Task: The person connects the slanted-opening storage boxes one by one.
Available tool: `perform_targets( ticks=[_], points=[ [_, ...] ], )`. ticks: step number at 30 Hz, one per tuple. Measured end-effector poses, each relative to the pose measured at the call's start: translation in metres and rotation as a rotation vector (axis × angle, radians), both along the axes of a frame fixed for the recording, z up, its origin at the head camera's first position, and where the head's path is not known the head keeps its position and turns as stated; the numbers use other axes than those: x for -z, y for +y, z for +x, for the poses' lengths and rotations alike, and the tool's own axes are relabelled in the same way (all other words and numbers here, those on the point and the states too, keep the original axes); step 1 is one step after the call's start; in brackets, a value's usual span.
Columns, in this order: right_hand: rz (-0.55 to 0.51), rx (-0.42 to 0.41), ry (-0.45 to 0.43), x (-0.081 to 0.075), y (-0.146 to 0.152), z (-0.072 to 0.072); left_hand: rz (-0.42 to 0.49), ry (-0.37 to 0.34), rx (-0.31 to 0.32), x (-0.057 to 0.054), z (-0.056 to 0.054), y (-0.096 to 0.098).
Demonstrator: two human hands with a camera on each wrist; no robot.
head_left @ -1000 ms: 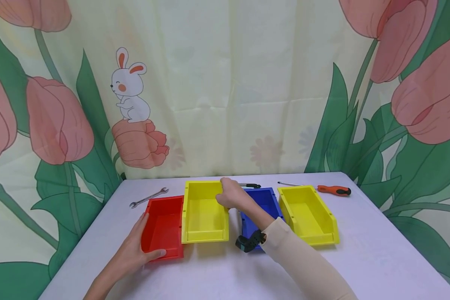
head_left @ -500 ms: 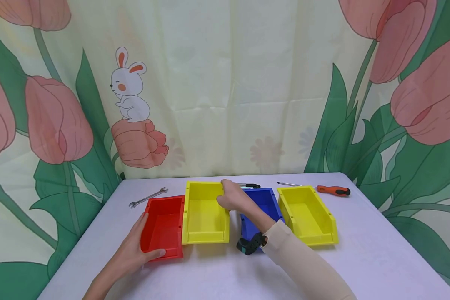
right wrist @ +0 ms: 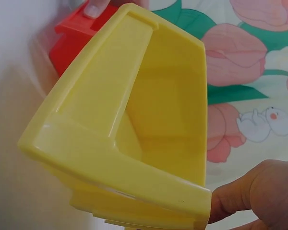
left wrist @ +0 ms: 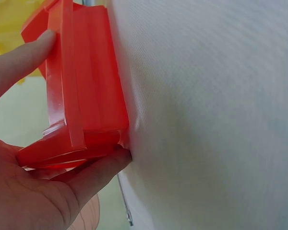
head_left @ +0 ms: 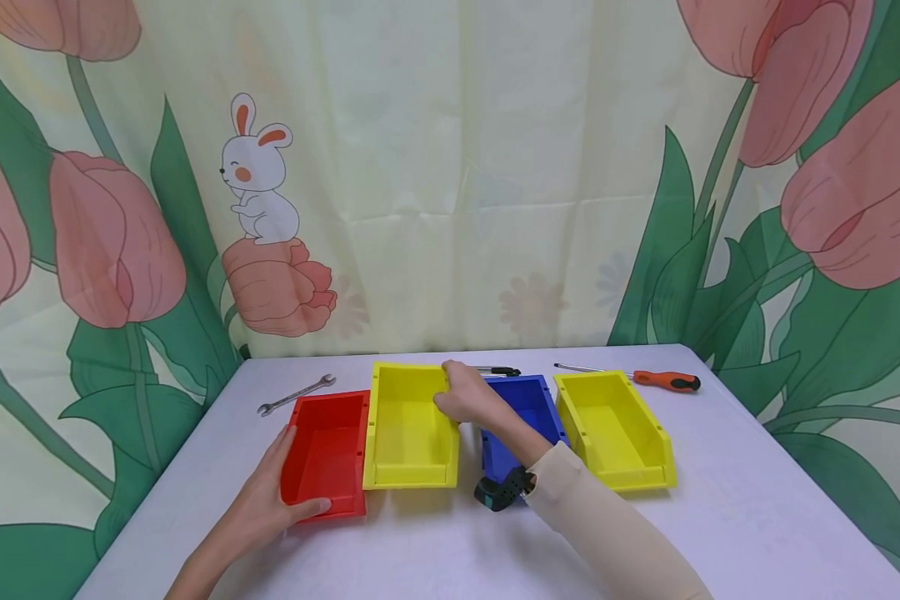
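Observation:
In the head view my left hand (head_left: 262, 492) holds a red plastic bin (head_left: 330, 458) at the left. Its thumb lies over the front lip and its fingers lie along the left side, as the left wrist view of the red bin (left wrist: 98, 72) also shows. My right hand (head_left: 467, 393) grips the right wall of a yellow bin (head_left: 412, 433) near the back. That yellow bin (right wrist: 173, 96) appears raised off the table, its left edge against or just over the red bin's right edge. Both bins look bare inside.
A blue bin (head_left: 521, 404) stands partly hidden under the right forearm. Right of it is a second yellow bin (head_left: 615, 433). Behind lie a wrench (head_left: 297, 395), a black-tipped pen (head_left: 504, 372) and an orange-handled screwdriver (head_left: 667, 381). A printed curtain (head_left: 450, 167) hangs beyond the table.
The gripped yellow bin and my right hand have shifted very slightly right and toward me. My left hand stays on the red bin, nearly still.

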State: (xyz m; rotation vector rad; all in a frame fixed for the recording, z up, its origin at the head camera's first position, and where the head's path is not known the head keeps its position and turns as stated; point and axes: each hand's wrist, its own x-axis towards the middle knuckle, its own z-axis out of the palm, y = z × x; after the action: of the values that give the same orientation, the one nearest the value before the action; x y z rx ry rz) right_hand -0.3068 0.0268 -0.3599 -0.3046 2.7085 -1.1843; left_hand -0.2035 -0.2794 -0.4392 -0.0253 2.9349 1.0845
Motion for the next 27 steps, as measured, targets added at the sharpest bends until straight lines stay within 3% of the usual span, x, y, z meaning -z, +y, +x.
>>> perform_targets(
  ticks=[9, 20, 27],
  points=[
    [0.016, 0.006, -0.009, 0.005, -0.002, 0.001, -0.008, 0.001, -0.003, 0.000, 0.000, 0.001],
    [0.157, -0.075, 0.071, -0.013, -0.009, -0.002, -0.017, -0.007, -0.010, -0.001, -0.002, 0.002],
    [0.177, -0.101, 0.088, -0.014, -0.011, 0.001, -0.016, -0.005, -0.005, -0.001, -0.001, 0.001]
  ],
)
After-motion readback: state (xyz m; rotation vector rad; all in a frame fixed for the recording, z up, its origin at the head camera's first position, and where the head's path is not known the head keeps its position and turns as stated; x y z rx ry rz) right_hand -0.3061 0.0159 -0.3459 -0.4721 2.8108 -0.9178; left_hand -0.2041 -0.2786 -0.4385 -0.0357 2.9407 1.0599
